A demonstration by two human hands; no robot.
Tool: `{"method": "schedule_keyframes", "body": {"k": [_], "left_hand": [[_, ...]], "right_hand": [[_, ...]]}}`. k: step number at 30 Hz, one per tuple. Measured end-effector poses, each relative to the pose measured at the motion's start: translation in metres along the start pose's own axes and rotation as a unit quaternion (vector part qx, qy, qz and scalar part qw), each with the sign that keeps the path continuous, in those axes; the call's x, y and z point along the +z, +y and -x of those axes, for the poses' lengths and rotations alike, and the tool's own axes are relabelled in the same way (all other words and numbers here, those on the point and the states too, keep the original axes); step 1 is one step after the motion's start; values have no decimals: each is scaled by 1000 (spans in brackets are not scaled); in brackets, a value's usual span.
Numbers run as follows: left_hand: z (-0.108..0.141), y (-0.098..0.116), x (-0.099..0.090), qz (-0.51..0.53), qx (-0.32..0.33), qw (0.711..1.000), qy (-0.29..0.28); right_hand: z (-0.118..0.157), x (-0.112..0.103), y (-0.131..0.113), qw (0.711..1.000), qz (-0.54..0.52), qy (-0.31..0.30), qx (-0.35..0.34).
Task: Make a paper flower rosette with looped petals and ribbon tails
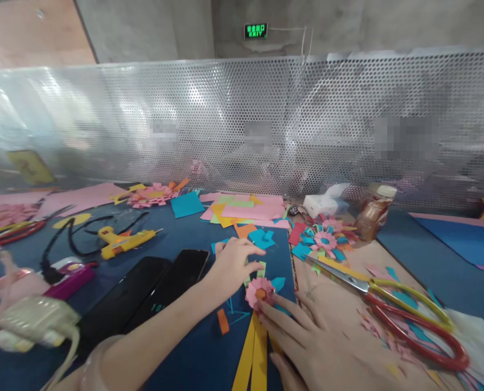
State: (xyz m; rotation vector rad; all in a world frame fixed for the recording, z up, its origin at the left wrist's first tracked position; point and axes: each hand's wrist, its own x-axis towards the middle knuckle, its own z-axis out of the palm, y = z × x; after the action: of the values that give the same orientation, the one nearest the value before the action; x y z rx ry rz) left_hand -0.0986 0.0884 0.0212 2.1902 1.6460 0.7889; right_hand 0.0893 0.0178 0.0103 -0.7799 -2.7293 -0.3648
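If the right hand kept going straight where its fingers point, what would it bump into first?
Most likely the pink paper flower: the right hand points toward it, with fingers already at the petals' lower edge, though whether they touch is hard to tell.

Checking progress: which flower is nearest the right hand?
The orange-centred flower, at the right hand; others, like the blue-centred flower, lie farther off.

A dark blue tabletop point(196, 353) carries a yellow glue gun point(123, 243), two black phones point(178, 282), yellow paper strips point(245, 353), an orange scrap point(222, 321) and a teal sheet point(187, 205).
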Motion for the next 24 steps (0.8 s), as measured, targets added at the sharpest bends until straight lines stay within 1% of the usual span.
{"method": "schedule_keyframes", "body": {"k": [2,5,7,9,11,13,16,19,21,24], "left_hand": [[-1,-5,-10,-13,17,1000,-8],[-2,-11,-25,-49,65,996,-40],[-2,-14,-30,-78,95,991,-55],[-1,-15,-27,-93,128,986,-60],[-1,-17,-19,-110,184,975,-61],[-2,-20,-10,-148,254,954,-61],[-6,-21,0,-201,330,922,-30],[-8,-17,1,-234,364,902,12],[-8,-14,0,-248,367,896,19],[-7,-12,-1,-252,369,895,15]], "right_hand": [[-1,-1,-1,1000,10,-2,-3],[-3,-1,-2,1000,28,-4,-9],[-3,1,-2,999,36,-1,-9],[-3,2,-1,999,40,4,-9],[-2,1,0,999,36,11,-8],[-2,-3,0,999,30,13,-4],[-3,-9,-1,999,37,17,0],[-4,-7,-2,998,46,33,-5],[-4,-3,-1,998,43,49,-8],[-3,1,0,998,36,51,-6]]}}
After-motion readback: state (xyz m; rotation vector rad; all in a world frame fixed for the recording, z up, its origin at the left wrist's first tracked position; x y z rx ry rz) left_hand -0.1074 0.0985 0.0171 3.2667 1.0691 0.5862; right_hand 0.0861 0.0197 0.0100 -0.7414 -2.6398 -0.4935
